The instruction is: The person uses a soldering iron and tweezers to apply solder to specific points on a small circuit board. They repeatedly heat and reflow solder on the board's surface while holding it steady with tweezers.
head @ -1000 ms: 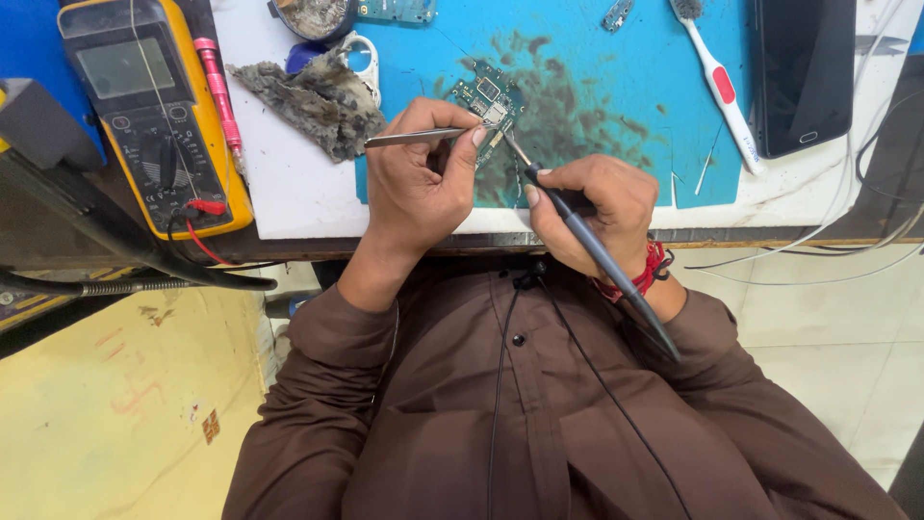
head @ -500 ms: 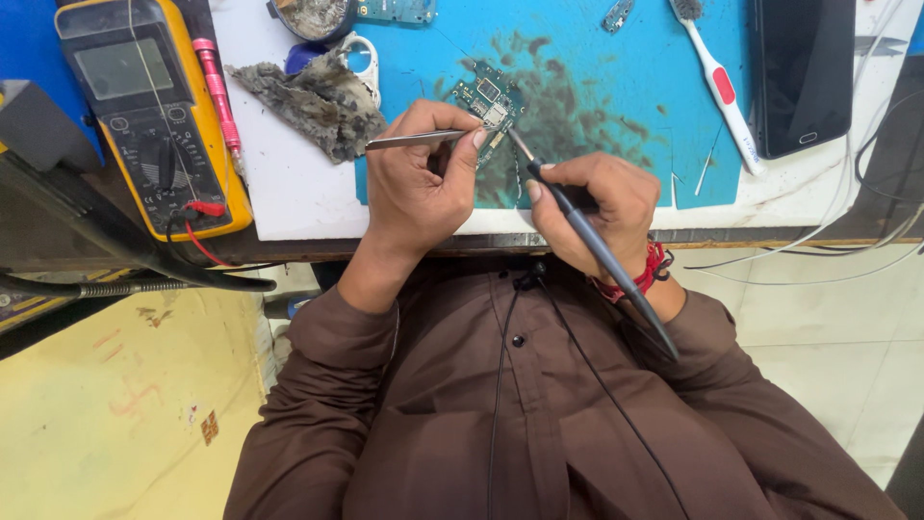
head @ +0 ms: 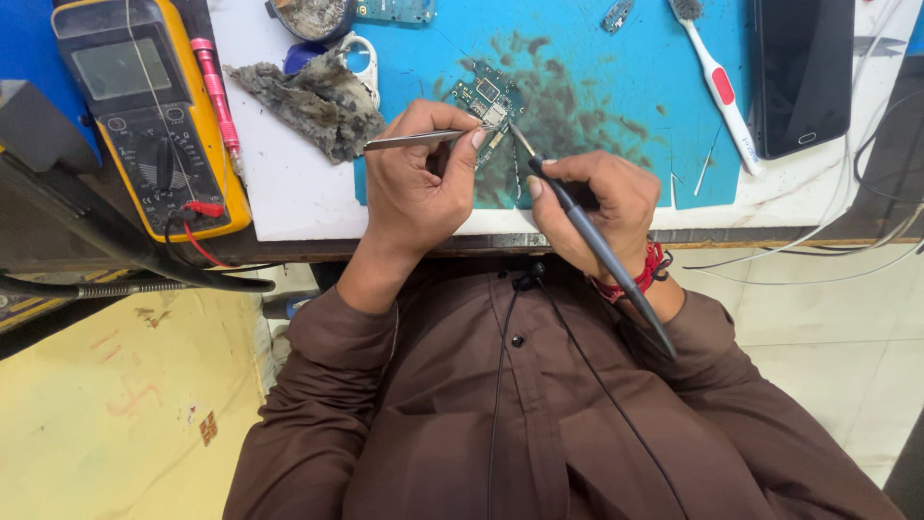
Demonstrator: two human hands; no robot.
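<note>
Where tweezers (head: 414, 141) meet fingertips (head: 478, 138): circuit board (head: 484, 99).

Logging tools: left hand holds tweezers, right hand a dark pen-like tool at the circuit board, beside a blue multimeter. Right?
No: the head view shows the multimeter is yellow, not blue. The left hand does hold tweezers, the right hand the dark pen-like tool at the circuit board.

Workbench over a pale floor

A white tabletop (head: 289, 193) with a dark wooden edge carries a blue mat (head: 597, 58); below lie cream floor tiles (head: 808, 327) and a yellow surface (head: 115, 404).
</note>
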